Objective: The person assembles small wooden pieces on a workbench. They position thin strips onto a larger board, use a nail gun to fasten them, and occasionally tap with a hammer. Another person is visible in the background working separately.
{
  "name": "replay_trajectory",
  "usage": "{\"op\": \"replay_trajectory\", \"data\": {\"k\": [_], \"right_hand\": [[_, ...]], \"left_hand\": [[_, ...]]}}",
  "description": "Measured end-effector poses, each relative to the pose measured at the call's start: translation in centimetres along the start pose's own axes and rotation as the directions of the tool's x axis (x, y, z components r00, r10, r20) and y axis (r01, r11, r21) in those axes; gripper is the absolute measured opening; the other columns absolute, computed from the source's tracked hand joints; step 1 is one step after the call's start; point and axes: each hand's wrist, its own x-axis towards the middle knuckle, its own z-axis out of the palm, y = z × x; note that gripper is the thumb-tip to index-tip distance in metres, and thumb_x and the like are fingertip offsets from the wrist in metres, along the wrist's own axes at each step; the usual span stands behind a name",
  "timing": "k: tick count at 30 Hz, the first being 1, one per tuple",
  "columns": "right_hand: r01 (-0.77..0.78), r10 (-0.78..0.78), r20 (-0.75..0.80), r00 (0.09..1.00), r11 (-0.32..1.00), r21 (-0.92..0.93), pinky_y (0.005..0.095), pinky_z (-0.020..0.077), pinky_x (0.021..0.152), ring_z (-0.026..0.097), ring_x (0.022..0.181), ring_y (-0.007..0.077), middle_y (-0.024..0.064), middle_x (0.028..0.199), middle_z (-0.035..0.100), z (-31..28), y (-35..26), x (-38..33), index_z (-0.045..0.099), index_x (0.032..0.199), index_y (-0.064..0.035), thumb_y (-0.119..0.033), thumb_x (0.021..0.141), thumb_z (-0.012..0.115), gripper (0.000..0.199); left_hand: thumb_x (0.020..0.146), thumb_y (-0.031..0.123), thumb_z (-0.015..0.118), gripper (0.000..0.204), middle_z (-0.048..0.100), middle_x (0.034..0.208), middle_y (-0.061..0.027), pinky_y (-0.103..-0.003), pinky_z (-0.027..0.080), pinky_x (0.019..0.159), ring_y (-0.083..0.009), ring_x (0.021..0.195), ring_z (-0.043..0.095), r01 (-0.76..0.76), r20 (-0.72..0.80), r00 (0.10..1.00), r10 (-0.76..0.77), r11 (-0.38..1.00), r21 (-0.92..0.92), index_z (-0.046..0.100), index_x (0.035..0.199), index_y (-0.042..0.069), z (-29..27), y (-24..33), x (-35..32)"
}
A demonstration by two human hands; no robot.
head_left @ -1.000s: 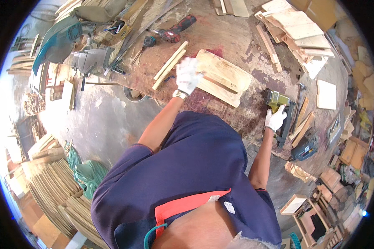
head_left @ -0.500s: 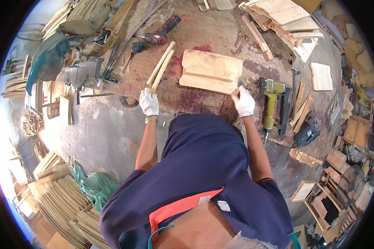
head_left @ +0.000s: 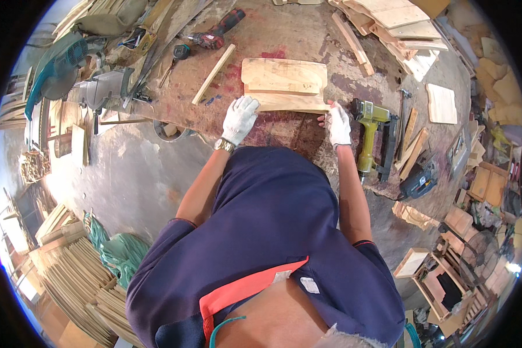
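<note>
A pale wooden panel (head_left: 284, 81) made of stacked boards lies flat on the stained workbench (head_left: 284, 29) in front of me. My left hand (head_left: 239, 119), in a white glove, grips the left end of the panel's near strip. My right hand (head_left: 338, 123), also gloved, holds the near right corner of the same panel. A yellow-green nail gun (head_left: 368, 136) lies on the bench just right of my right hand, not touched.
A loose wood strip (head_left: 213, 74) lies left of the panel, with a red drill (head_left: 214, 32) beyond it. A mitre saw (head_left: 98, 87) stands at the far left. Cut boards (head_left: 400, 23) are piled at the back right, a hammer (head_left: 403, 113) beside the nail gun.
A second ago my right hand was on the nail gun and my left on the panel. Both hands then drew back to the bench edge and now hold the panel's near edge.
</note>
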Motion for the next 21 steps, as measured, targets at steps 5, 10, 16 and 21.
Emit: {"op": "replay_trajectory", "data": {"k": [5,10,16,21], "right_hand": [[0.584,-0.644,0.325,0.693,0.237,-0.776,0.0325,0.0544,0.072,0.065,0.077,0.0207,0.0120,0.103,0.064,-0.2,0.3,-0.1,0.066,0.123,-0.0055,-0.004,0.082,0.069,0.041],[0.495,-0.529,0.252,0.810,0.387,-0.778,0.0321,0.0512,0.067,0.058,0.070,0.0190,0.0091,0.095,0.060,-0.2,0.5,0.0,0.069,0.113,-0.0093,-0.004,0.079,0.071,0.034],[0.499,-0.537,0.272,0.799,0.338,-0.798,0.0317,0.0496,0.068,0.056,0.073,0.0193,0.0071,0.095,0.060,-0.5,1.1,0.7,0.071,0.109,-0.0075,-0.006,0.078,0.079,0.031],[0.527,-0.540,0.305,0.785,0.322,-0.786,0.0323,0.0484,0.068,0.055,0.072,0.0199,0.0075,0.088,0.057,-0.7,1.1,0.8,0.071,0.108,-0.0055,-0.007,0.079,0.078,0.030]], "left_hand": [[0.079,0.015,0.072,0.034,0.060,0.105,-0.0114,-0.047,0.045,0.094,-0.0340,0.107,0.058,-0.069,-0.118,0.990,0.075,0.996,0.062,0.061,0.110,0.010,0.2,-1.4,0.8],[0.078,0.017,0.075,0.039,0.057,0.102,-0.0102,-0.046,0.047,0.090,-0.0325,0.104,0.058,0.140,0.039,0.990,-0.136,0.984,-0.113,0.060,0.113,0.010,-0.3,-2.9,-0.3],[0.078,0.008,0.074,0.028,0.056,0.093,-0.0102,-0.046,0.048,0.083,-0.0339,0.095,0.058,0.205,0.034,0.979,-0.203,0.955,-0.213,0.064,0.105,0.011,0.5,-3.7,-0.5],[0.079,0.006,0.073,0.025,0.053,0.086,-0.0089,-0.042,0.047,0.073,-0.0280,0.080,0.056,0.127,-0.055,0.988,-0.145,0.960,-0.250,0.065,0.102,0.006,0.6,-3.9,-0.3]]}}
